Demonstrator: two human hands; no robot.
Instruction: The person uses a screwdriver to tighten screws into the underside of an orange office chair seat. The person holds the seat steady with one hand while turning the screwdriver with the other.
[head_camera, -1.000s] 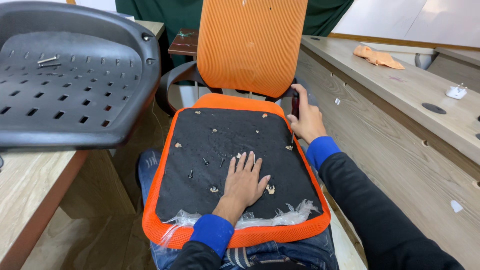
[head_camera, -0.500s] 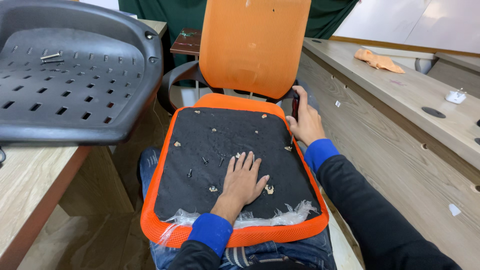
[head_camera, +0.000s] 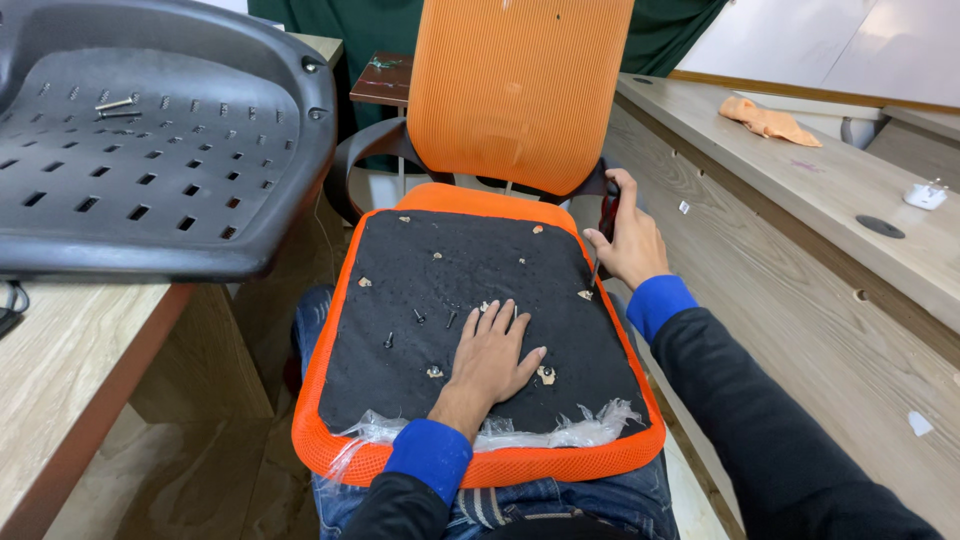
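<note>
An orange seat cushion (head_camera: 470, 300), turned underside up so that its black backing faces the camera, lies across the person's lap in the lower centre of the frame, its far edge just beside the orange mesh chair back (head_camera: 520, 85) that stands upright at top centre. The left hand (head_camera: 490, 355) rests flat on the black backing, palm down, fingers spread and straight, gripping nothing; small screws (head_camera: 418, 317) stand out of the backing just left of its fingertips. The right hand (head_camera: 625, 240) sits at the cushion's right edge, right of centre in the frame, fingers curled shut around a dark-handled tool (head_camera: 605, 215) (most likely a screwdriver, though its tip is hard to make out) angled down toward the cushion rim. Crumpled clear plastic film (head_camera: 590, 428) bunches along the near edge of the backing. At upper left, a grey perforated plastic seat shell (head_camera: 150, 180) lies on a wooden table (head_camera: 60, 370), with two loose bolts (head_camera: 115, 105) on its surface. An orange cloth (head_camera: 768, 120) lies on the wooden desk (head_camera: 800, 200) at upper right.
</note>
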